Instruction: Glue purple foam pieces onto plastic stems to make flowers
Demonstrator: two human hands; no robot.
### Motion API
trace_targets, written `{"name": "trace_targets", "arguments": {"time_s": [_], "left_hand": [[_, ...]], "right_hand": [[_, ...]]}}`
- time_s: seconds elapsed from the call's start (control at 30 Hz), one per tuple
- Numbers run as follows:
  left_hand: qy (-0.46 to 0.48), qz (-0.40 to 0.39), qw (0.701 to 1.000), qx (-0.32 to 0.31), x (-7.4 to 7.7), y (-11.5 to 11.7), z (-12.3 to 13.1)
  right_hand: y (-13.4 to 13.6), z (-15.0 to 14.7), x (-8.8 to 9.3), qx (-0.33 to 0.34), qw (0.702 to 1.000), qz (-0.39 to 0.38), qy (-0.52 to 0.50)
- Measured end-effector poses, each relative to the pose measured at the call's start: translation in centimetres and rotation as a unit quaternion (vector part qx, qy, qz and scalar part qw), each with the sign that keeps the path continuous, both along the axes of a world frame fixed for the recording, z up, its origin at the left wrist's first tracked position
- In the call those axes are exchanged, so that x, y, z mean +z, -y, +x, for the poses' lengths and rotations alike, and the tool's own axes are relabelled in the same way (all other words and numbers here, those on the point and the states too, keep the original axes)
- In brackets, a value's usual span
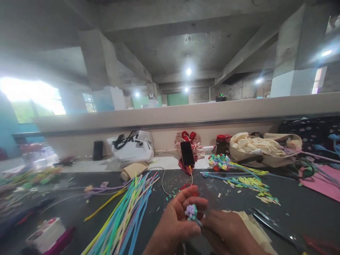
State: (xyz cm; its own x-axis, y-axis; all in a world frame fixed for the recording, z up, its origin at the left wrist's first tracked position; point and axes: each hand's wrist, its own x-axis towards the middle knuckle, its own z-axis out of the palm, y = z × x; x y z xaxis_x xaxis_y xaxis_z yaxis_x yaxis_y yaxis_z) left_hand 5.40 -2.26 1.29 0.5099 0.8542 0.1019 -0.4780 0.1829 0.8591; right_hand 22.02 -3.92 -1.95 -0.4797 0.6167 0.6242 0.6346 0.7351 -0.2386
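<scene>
My left hand [176, 221] is closed round a small flower [190, 211] with a purple head and teal edge, its fingers curled beside the head. The flower's grey-blue stem runs down to the right, into the fingers of my right hand [230, 230], which are pressed together and blurred. Both hands are low in the centre, almost touching. Beneath my right hand lies a sheet of beige paper [256, 230]. Left of my hands a bundle of long coloured stems [127, 212] fans across the dark table [156, 209].
A phone [187, 153] with a cable stands at the back beside a white bag [135, 148]. Scissors [276, 226] lie at the right. Yellow-green pieces [249, 184], finished flowers [219, 161], a dark bottle [221, 144] and a cloth bag [262, 148] are behind. A white box [46, 233] sits at the left.
</scene>
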Motion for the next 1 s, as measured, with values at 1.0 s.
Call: {"name": "trace_targets", "arguments": {"time_s": [1.0], "left_hand": [[-0.018,0.029,0.996,0.083,-1.0,-0.6,1.0]], "right_hand": [[0.7,0.0,1.3,-0.025,0.999,-0.004,-0.039]]}}
